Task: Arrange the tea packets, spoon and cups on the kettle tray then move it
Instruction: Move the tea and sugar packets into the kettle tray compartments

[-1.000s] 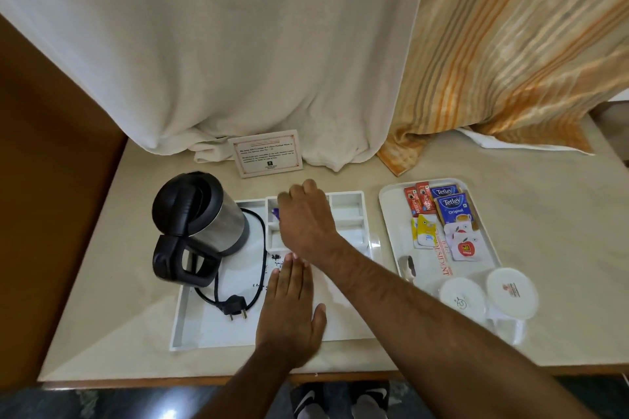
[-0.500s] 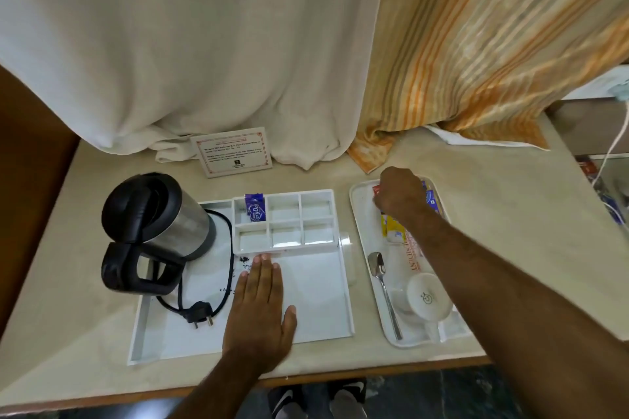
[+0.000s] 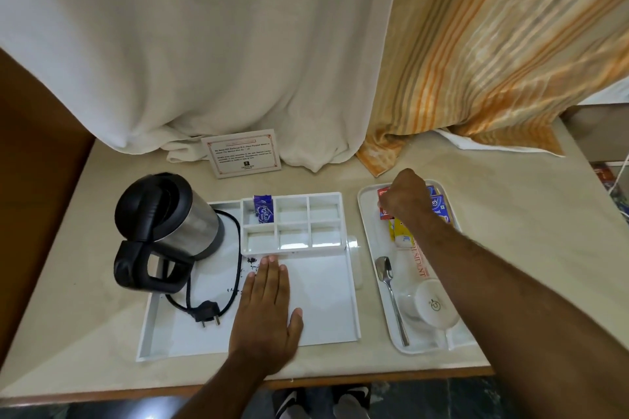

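Note:
The white kettle tray (image 3: pixel 326 316) carries a steel and black kettle (image 3: pixel 163 228), its cord and plug (image 3: pixel 207 313), and a grid of small compartments with one purple packet (image 3: pixel 263 209) in the top left cell. My left hand (image 3: pixel 269 309) lies flat, fingers apart, on the tray's bare floor. To the right, a second white tray (image 3: pixel 369 214) holds red packets (image 3: pixel 383 196), blue tea packets (image 3: pixel 439 207), yellow packets (image 3: pixel 400 235), a spoon (image 3: pixel 391 292) and an upturned white cup (image 3: pixel 434 304). My right hand (image 3: pixel 405 196) is curled over the red packets; whether it grips one is hidden.
A printed card (image 3: pixel 243 153) stands behind the kettle tray against a white curtain (image 3: pixel 204 44). A striped orange curtain (image 3: pixel 493 44) hangs at the right. The beige table's front edge (image 3: pixel 374 376) runs just below both trays. Dark crumbs lie beside the cord.
My right hand left the compartment grid, where the purple packet now lies, and moved right onto the packets of the second tray. The left hand stayed flat on the kettle tray.

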The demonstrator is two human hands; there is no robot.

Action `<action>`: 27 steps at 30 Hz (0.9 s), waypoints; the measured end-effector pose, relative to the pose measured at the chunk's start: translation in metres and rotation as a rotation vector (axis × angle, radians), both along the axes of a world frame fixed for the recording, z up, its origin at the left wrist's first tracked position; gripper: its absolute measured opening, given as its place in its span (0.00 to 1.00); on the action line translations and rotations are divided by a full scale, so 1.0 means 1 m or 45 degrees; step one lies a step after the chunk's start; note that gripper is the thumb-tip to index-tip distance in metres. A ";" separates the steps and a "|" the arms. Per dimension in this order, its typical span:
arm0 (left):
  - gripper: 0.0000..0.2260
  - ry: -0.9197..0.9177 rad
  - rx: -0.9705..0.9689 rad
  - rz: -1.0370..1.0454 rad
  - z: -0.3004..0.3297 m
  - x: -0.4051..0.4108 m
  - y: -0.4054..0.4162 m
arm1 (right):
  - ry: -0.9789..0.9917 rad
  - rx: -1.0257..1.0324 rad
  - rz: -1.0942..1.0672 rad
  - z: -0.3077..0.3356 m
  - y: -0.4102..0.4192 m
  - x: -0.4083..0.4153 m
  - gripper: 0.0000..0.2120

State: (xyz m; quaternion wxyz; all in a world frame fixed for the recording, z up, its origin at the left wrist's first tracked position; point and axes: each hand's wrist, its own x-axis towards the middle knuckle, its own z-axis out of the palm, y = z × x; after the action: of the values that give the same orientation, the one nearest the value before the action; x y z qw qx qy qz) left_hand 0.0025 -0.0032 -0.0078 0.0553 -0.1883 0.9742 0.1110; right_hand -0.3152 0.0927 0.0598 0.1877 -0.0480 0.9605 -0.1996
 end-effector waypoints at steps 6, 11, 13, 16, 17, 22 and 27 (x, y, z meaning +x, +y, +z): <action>0.35 0.011 0.013 0.005 0.001 0.000 0.001 | -0.002 0.051 -0.029 0.000 -0.004 0.004 0.17; 0.35 -0.006 0.006 0.014 0.000 0.000 0.001 | 0.018 0.115 -0.021 0.002 -0.006 0.002 0.20; 0.35 0.002 -0.001 0.009 0.000 0.000 0.001 | 0.027 0.109 -0.025 0.001 -0.006 0.003 0.20; 0.35 -0.013 -0.010 0.013 0.000 0.000 0.001 | -0.084 0.049 -0.042 0.002 -0.006 -0.001 0.19; 0.35 -0.012 -0.007 0.016 0.000 -0.001 0.001 | -0.120 0.034 -0.043 0.004 -0.006 -0.002 0.18; 0.35 -0.001 0.003 0.012 0.001 0.000 0.001 | -0.236 -0.404 -0.027 0.027 -0.018 0.007 0.04; 0.35 0.002 -0.002 0.000 -0.001 -0.001 0.002 | -0.279 -0.891 0.348 0.049 -0.066 0.066 0.04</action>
State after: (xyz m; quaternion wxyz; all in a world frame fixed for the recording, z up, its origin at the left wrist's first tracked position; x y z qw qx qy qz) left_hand 0.0016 -0.0014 -0.0088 0.0546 -0.1882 0.9744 0.1102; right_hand -0.2491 0.0270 0.1091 0.2862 -0.2149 0.7935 -0.4921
